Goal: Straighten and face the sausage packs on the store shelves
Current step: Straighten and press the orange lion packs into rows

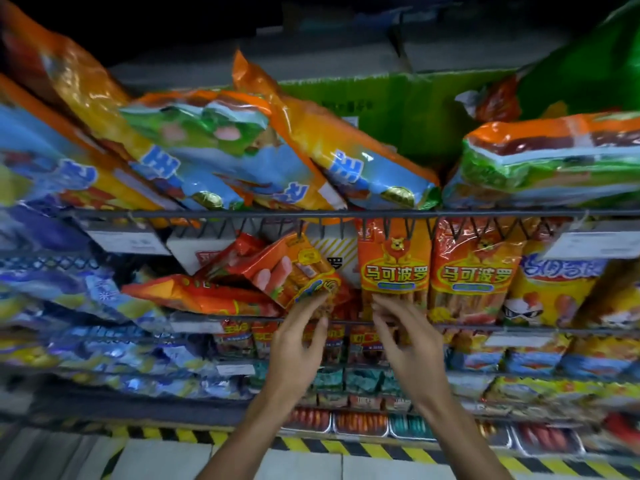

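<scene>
A tilted sausage pack (294, 268), orange and red, leans to the left on the middle wire shelf (346, 322), its lower corner near the shelf's front edge. The left hand (299, 336) reaches up to that corner, its fingertips (320, 297) touching the pack's bottom edge with the fingers nearly straight and the thumb held apart, not wrapped round anything. Just to the right stands an upright pack (394, 268) with a lion on its front, facing forward, and a second upright pack (476, 271) of the same kind stands beside it. The right hand (403, 329) is raised to the foot of the first upright pack, fingers loosely bent and spread; whether they touch it or only hover in front I cannot tell. Left of the tilted pack another orange pack (204, 296) lies flat. On the shelf above, big blue and orange bags (221, 150) slump in a pile. Lower shelves hold more small packs, blurred.
</scene>
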`<act>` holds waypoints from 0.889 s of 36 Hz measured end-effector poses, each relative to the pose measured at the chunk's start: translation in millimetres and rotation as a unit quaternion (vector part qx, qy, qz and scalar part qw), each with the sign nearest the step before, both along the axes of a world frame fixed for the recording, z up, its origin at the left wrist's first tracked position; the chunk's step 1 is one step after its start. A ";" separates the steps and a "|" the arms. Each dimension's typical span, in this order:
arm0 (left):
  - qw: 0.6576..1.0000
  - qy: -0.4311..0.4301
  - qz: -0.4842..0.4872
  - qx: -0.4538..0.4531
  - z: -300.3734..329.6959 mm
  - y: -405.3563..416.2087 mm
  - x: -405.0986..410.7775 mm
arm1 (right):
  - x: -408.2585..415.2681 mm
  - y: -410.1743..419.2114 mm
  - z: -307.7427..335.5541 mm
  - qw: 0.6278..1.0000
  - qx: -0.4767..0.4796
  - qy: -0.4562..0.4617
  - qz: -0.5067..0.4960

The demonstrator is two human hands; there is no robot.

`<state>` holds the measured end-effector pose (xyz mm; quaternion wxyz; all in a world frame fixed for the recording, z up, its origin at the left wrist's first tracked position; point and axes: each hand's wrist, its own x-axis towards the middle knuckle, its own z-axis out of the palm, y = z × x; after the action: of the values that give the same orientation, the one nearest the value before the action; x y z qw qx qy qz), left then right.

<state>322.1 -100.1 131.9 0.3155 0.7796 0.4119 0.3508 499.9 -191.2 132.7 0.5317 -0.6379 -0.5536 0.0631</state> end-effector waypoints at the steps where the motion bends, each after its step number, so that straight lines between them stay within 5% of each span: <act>1: 1.000 -0.013 0.021 0.003 0.9 -2.4 -12.4 | -7.6 6.3 5.9 0.999 -0.010 0.012 0.028; 5: 0.994 -0.040 0.079 -0.060 1.0 -5.1 -51.9 | -34.4 43.3 25.1 0.995 -0.058 0.026 0.071; 15: 0.984 -0.045 0.028 -0.168 10.4 -1.4 -62.7 | -48.7 78.7 30.6 0.994 -0.109 0.011 0.020; 24: 0.955 -0.192 0.045 -0.222 20.7 -7.2 -64.3 | -53.8 60.1 44.8 0.997 0.055 -0.016 -0.041; 27: 0.940 -0.252 0.030 -0.227 30.1 -7.1 -64.8 | -61.0 54.2 54.3 0.988 0.150 -0.020 -0.016; 32: 0.938 -0.231 0.066 -0.249 43.0 -12.3 -58.6 | -74.2 45.8 82.4 0.974 0.203 -0.057 0.083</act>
<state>263.5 -112.4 175.0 0.5619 0.5447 0.4529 0.4272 425.7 -145.4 215.2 0.6105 -0.4708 -0.6354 -0.0435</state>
